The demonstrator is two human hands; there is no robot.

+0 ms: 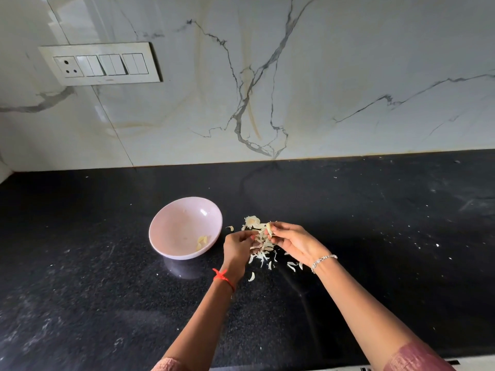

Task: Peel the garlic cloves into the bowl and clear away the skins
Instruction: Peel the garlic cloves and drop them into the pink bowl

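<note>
The right hand point(292, 241) clamps thumb and fingertips on a clove point(268, 228). The left hand point(237, 249) curls its fingers just beside it, tips at the skins point(263, 249) heaped below; whether they pinch any I cannot tell. The bowl point(171, 223) sits left of them.

You face a white marble-veined wall point(321, 76) with a switch panel point(100, 64) at upper left, above a speckled black counter point(375, 236).

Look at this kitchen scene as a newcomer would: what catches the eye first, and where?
The left hand and right hand meet mid-counter over a pale heap of garlic skins, the right pinching a clove. Left of them a pink bowl holding peeled cloves glows against the black counter.
</note>
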